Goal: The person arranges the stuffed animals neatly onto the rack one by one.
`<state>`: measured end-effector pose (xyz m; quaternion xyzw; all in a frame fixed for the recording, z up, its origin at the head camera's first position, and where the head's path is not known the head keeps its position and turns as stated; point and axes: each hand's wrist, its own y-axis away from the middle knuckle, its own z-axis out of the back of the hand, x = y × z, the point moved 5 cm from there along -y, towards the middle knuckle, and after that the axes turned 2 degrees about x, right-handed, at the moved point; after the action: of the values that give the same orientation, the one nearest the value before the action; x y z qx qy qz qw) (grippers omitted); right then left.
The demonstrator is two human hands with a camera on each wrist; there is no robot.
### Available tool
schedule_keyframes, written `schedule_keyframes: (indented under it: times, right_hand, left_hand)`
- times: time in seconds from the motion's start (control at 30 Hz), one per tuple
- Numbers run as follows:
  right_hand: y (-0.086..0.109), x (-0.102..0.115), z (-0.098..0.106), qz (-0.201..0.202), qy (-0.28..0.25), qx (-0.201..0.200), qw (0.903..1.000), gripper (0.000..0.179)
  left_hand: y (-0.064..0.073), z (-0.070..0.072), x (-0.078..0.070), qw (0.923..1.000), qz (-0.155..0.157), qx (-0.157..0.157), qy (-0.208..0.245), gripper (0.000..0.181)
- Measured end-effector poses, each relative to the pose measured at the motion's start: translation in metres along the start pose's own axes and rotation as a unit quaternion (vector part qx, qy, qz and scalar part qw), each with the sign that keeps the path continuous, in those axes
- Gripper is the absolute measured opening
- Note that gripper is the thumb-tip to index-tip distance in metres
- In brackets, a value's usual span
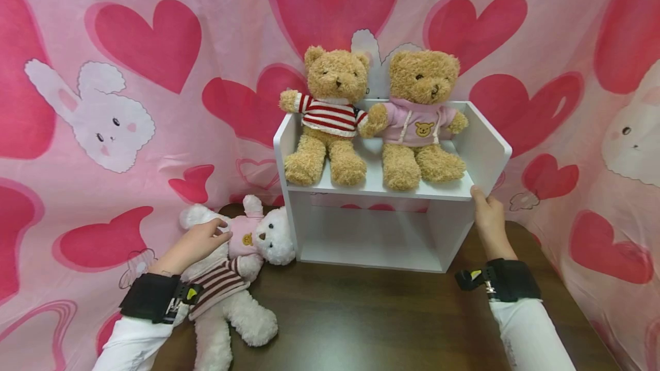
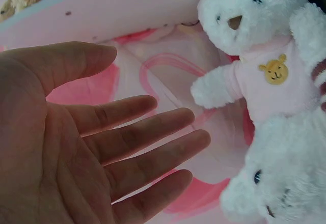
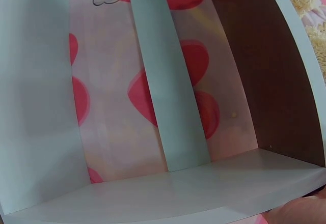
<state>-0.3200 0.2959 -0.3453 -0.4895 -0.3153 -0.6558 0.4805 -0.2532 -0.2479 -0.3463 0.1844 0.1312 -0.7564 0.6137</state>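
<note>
My left hand (image 1: pixel 198 243) reaches over two white teddy bears lying beside the shelf. In the left wrist view its fingers are spread, with nothing in the palm. One bear wears a pink top (image 1: pixel 242 232) with a bear-face patch. The other, in a brown-striped sweater (image 1: pixel 220 285), lies across the table; my hand partly hides its head in the head view. My right hand (image 1: pixel 490 219) grips the right side of a white two-tier shelf (image 1: pixel 378 192), thumb at its front edge. Only a bit of that hand (image 3: pixel 300 211) shows in the right wrist view.
On the upper tier sit two tan bears, one in a red-striped sweater (image 1: pixel 330 116), one in a pink hoodie (image 1: pixel 416 122). The shelf stands on a dark brown table (image 1: pixel 361 319). Behind hangs a pink cloth (image 1: pixel 222 33) with hearts and rabbits.
</note>
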Motion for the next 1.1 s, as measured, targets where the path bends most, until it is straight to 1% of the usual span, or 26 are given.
schedule_keyframes:
  times: [0.17, 0.37, 0.53, 0.77, 1.0, 1.1]
  right_hand:
    - [0.001, 0.001, 0.0, 0.003, 0.004, 0.0, 1.0, 0.064]
    - [0.001, 0.001, 0.001, -0.002, 0.004, -0.003, 1.0, 0.066]
    - [0.002, 0.0, 0.001, -0.012, 0.002, 0.003, 0.9999, 0.068]
    - [0.002, 0.0, 0.001, -0.013, -0.009, 0.009, 0.9998, 0.068]
    - [0.002, 0.0, 0.001, -0.013, -0.002, 0.012, 0.9998, 0.068]
    - [0.002, -0.001, 0.001, -0.015, -0.006, 0.015, 0.9998, 0.069]
  left_hand:
    - [0.009, -0.002, 0.012, 0.9996, 0.019, -0.003, 0.02, 0.042]
    - [0.018, -0.006, 0.025, 0.9976, 0.052, -0.003, 0.046, 0.051]
    - [0.024, -0.01, 0.04, 0.9931, 0.097, 0.006, 0.065, 0.053]
    - [0.033, -0.012, 0.059, 0.9884, 0.139, 0.01, 0.061, 0.056]
    - [0.04, -0.014, 0.074, 0.9806, 0.184, 0.017, 0.066, 0.06]
    - [0.042, -0.015, 0.08, 0.9775, 0.198, 0.021, 0.07, 0.063]
